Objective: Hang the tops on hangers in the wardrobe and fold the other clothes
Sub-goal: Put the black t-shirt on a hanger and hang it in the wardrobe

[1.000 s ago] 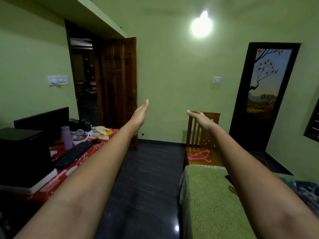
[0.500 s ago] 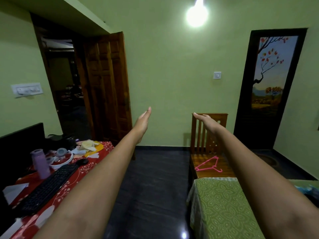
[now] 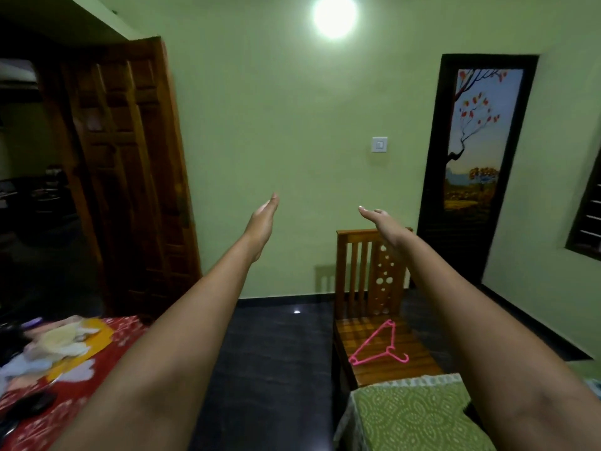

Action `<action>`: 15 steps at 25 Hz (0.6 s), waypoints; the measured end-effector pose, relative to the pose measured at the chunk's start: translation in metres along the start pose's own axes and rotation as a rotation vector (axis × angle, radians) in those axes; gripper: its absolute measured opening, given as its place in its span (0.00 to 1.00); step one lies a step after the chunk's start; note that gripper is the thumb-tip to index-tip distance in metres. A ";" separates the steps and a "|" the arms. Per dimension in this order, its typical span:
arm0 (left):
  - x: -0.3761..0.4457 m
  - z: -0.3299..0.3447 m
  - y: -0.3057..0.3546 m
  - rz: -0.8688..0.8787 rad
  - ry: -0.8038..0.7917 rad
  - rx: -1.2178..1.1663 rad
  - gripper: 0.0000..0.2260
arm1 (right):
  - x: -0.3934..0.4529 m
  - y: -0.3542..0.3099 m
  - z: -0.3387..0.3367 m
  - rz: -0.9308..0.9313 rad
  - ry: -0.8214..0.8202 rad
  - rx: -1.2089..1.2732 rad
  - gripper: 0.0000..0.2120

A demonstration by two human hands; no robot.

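Both hands, left hand (image 3: 261,219) and right hand (image 3: 385,222), reach out with fingers straight, holding nothing. One pink hanger (image 3: 377,348) lies on the chair (image 3: 374,275) at 5 o'clock. Looks like nothing's hung or folded yet, no wardrobe in view.

Wooden chair (image 3: 374,340), directly below the right hand (image 3: 385,222): a pink hanger (image 3: 377,348) lies flat on its slatted seat. Bed (image 3: 413,415) with green patterned cover, nearer the viewer than the chair and under the right forearm, its end touching the seat's front edge. Tabletop (image 3: 65,402) with red floral cloth, below and left of the left hand (image 3: 261,219): crumpled pale cloths (image 3: 61,343) and a dark object (image 3: 27,406) lie on it. Dark tiled floor (image 3: 276,346) lies between tabletop and chair.
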State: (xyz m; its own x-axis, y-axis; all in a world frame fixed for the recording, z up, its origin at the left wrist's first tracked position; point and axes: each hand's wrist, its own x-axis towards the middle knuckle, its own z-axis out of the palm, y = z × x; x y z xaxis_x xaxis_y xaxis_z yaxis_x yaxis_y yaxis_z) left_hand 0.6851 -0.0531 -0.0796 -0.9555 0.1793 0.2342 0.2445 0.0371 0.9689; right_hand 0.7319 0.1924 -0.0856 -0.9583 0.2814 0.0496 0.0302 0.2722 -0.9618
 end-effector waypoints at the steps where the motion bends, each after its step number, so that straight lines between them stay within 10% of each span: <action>1: 0.023 0.011 -0.008 -0.004 -0.026 -0.020 0.28 | 0.014 0.007 -0.005 0.013 0.029 -0.003 0.39; 15: 0.237 0.255 -0.011 0.089 -0.850 -0.179 0.29 | 0.038 0.047 -0.163 0.177 0.923 0.048 0.37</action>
State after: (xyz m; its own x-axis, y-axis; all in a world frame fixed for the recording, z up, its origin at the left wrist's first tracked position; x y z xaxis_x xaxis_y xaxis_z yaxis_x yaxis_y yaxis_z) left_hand 0.4985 0.2397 -0.0548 -0.4697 0.8496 0.2399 0.2142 -0.1540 0.9646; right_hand 0.7429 0.3662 -0.0845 -0.3357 0.9389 0.0753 0.1224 0.1228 -0.9849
